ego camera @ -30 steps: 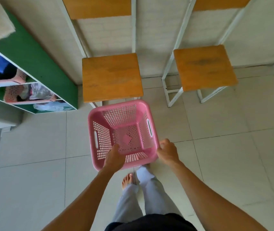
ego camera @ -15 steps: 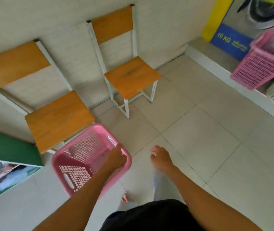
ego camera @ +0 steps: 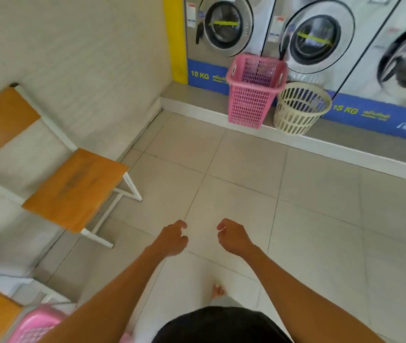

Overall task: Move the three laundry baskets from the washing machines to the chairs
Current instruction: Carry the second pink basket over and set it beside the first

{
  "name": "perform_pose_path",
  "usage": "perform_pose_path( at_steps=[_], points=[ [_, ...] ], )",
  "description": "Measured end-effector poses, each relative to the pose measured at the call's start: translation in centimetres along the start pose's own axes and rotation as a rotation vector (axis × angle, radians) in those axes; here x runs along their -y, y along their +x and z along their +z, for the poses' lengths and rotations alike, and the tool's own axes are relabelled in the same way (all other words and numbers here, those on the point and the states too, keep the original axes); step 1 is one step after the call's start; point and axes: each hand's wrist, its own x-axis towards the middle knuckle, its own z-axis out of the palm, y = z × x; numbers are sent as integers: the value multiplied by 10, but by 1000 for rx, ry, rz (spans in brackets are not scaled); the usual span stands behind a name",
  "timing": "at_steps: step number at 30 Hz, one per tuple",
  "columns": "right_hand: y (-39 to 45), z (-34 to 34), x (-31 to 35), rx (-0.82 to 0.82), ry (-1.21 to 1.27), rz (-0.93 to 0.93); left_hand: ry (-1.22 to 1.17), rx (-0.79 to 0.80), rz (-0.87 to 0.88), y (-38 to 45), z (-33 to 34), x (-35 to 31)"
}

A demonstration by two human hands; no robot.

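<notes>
Below the washers marked "10 KG" (ego camera: 199,75) and "15 KG" (ego camera: 345,109), a pink basket (ego camera: 251,100) touches a cream one (ego camera: 298,112), while both hands, left (ego camera: 172,240) and right (ego camera: 233,237), hang empty, fingers loosely curled.

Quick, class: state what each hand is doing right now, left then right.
Left hand: empty, fingers loosely curled, holding nothing.
Right hand: empty, fingers loosely curled, holding nothing.

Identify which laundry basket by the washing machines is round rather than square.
The cream basket, standing on the ledge right of the taller pink basket. Its rim is circular with wide vertical slots; the pink one is square-rimmed with fine mesh.
</notes>
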Motion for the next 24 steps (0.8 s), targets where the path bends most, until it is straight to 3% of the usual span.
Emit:
perform_pose_path(
  at_steps=[8, 24],
  points=[
    [81, -104, -21, -127, 23, 17, 30, 38, 106, 105, -45, -107],
    [337, -237, 26, -177, 77, 150, 23, 75, 160, 343, -170, -214]
  ],
)
